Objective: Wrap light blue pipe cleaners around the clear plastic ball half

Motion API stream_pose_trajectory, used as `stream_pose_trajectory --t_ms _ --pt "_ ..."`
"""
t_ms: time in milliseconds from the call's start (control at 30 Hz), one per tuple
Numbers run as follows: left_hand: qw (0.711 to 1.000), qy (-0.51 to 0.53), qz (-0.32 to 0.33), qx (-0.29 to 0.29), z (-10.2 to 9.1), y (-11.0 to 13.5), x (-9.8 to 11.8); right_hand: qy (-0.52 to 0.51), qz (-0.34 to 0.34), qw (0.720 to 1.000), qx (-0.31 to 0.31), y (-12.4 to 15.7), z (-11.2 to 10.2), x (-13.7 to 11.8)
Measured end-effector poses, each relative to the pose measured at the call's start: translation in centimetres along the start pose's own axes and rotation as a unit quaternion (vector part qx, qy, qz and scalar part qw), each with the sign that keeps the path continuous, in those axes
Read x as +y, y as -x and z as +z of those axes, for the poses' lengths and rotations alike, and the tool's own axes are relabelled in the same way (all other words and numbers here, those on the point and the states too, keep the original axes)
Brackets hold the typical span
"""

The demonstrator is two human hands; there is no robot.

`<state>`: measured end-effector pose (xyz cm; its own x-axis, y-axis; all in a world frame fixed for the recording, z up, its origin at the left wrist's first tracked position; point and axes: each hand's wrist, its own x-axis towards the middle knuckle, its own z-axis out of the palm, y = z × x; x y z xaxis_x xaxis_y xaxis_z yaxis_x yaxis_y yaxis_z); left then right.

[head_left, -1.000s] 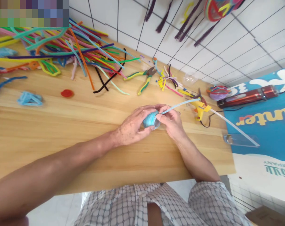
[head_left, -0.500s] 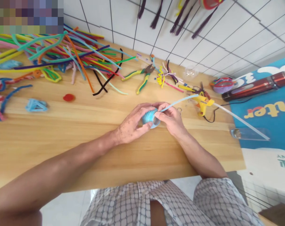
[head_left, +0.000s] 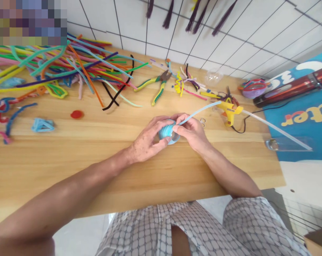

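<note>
Between both hands is a small round clear ball (head_left: 165, 132) wound with rows of light-blue pipe cleaner; an unwrapped, see-through part faces right. My left hand (head_left: 147, 141) is curled around its left side, thumb below and fingers over the top. My right hand (head_left: 194, 134) pinches the pipe cleaner (head_left: 201, 108) against the ball's right edge with thumb and fingers. The pipe cleaner's loose length rises to the right, its tip close to a yellow glue gun (head_left: 230, 111). Some right fingertips are hidden behind the ball.
Many coloured pipe cleaners (head_left: 91, 67) lie heaped at the back left. Pliers (head_left: 161, 85), a clear ball (head_left: 214, 76), a wrapped purple ball (head_left: 254, 89) and a red flask (head_left: 294, 85) stand along the back. A red disc (head_left: 77, 114) and folded blue piece (head_left: 43, 125) lie left.
The view has shifted slightly. Both hands keep their hold on the ball and pipe cleaner, with hardly any visible movement between them.
</note>
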<state>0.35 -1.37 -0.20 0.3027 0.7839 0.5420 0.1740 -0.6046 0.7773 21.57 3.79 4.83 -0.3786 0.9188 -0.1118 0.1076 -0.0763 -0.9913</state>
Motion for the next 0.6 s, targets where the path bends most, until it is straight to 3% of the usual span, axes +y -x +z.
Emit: stream_pose_trajectory --t_ms 600 --pt "1.0 0.004 0.006 -0.013 -0.07 -0.18 -0.16 -0.008 0.003 1.0 0.004 -0.17 0.0 0.11"
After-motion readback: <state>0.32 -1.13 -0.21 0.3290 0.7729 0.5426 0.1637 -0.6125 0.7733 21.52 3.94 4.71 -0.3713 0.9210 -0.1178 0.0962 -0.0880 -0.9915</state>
